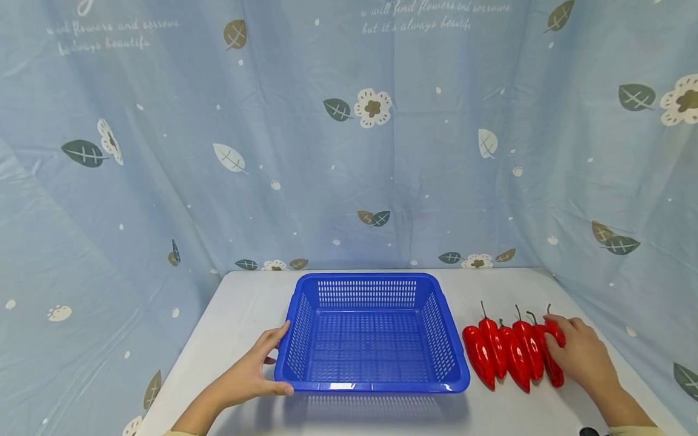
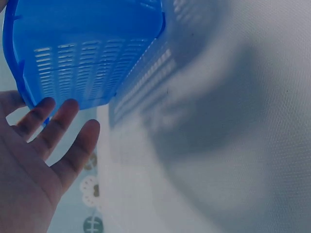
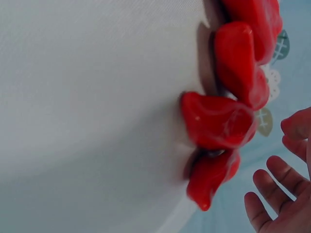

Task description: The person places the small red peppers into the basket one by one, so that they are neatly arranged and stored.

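Note:
A blue plastic basket (image 1: 371, 387) with slotted sides stands upright on the table. My left hand (image 1: 248, 369) is at its left side, thumb by the near corner and index finger at the rim. In the left wrist view, the loosely spread fingers (image 2: 58, 126) lie along the outside of the basket (image 2: 87, 29). Several glossy red peppers (image 1: 514, 357) with dark stems lie in a row right of the basket. My right hand (image 1: 586, 354) is over the rightmost one, partly hiding it. In the right wrist view, its fingers (image 3: 265, 184) are spread beside the peppers (image 3: 221, 121), gripping none.
The white tabletop (image 1: 245, 309) runs under everything. A pale blue curtain (image 1: 305, 151) with printed leaves and flowers hangs behind the table and along both sides. A small dark round object (image 1: 589, 431) shows at the lower right, by the right sleeve.

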Demonstrator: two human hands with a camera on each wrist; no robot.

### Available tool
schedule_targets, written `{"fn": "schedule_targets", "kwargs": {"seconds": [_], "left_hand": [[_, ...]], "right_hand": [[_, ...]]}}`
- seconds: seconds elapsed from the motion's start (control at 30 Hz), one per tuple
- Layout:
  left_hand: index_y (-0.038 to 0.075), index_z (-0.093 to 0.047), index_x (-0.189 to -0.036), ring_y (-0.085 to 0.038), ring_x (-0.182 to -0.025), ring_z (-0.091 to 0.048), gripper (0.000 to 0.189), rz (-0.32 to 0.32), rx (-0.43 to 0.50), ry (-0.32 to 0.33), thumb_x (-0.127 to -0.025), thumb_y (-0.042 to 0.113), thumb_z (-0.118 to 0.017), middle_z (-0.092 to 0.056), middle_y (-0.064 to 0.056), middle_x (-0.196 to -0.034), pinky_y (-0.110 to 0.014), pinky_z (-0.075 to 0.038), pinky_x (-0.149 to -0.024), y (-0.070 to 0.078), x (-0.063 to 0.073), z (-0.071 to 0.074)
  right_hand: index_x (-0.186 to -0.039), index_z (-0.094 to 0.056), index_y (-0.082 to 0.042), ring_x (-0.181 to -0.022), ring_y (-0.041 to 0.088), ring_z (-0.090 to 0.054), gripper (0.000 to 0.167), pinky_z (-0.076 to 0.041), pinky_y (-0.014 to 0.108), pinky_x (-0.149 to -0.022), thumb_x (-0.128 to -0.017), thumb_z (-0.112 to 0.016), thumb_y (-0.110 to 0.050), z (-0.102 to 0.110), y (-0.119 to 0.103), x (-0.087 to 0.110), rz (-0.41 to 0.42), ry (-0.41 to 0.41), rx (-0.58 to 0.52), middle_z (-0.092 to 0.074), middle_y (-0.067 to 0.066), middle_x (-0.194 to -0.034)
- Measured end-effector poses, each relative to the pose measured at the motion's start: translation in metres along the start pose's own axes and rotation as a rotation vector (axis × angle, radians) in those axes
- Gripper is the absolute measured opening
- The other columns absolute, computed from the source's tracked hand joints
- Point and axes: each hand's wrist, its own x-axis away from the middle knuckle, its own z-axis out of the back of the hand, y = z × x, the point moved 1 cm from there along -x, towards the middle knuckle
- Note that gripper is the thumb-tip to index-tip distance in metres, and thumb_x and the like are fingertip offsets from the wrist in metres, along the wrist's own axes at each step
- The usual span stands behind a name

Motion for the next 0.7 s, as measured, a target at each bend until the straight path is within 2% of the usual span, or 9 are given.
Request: {"fn": "schedule_targets", "kwargs": {"seconds": [0.23,0.47,0.7], "left_hand": [[0.01,-0.016,-0.164,-0.034,-0.128,-0.048,0.116,0.032,0.008,-0.006,-0.077,0.033,-0.09,-0.031,-0.017,-0.157,-0.045,-0.053,-0.098,0.002,-0.001,-0.001],[0.011,-0.015,-0.164,-0.032,-0.126,-0.049,0.115,0.039,0.024,-0.017,-0.079,0.031,-0.089,-0.029,-0.017,-0.159,-0.045,-0.052,-0.099,0.0,0.0,-0.001],[0.015,-0.012,-0.165,-0.03,-0.127,-0.048,0.113,0.043,0.043,-0.029,-0.081,0.03,-0.087,-0.027,-0.014,-0.161,-0.042,-0.051,-0.1,0.0,0.0,-0.001]], "right_hand": [[-0.129,-0.051,0.01,-0.087,0.049,-0.052,0.059,-0.058,0.06,-0.065,-0.084,-0.076,-0.019,-0.005,0.016,0.0,-0.061,-0.028,-0.028,-0.05,0.038,-0.106],[-0.129,-0.052,0.01,-0.087,0.049,-0.053,0.057,-0.06,0.053,-0.061,-0.085,-0.075,-0.018,-0.01,0.03,-0.002,-0.09,-0.03,-0.073,-0.048,0.038,-0.107],[-0.127,-0.053,0.012,-0.092,0.052,-0.053,0.054,-0.06,0.053,-0.063,-0.087,-0.075,-0.018,-0.01,0.036,-0.003,-0.144,-0.051,-0.108,-0.048,0.038,-0.107]]}}
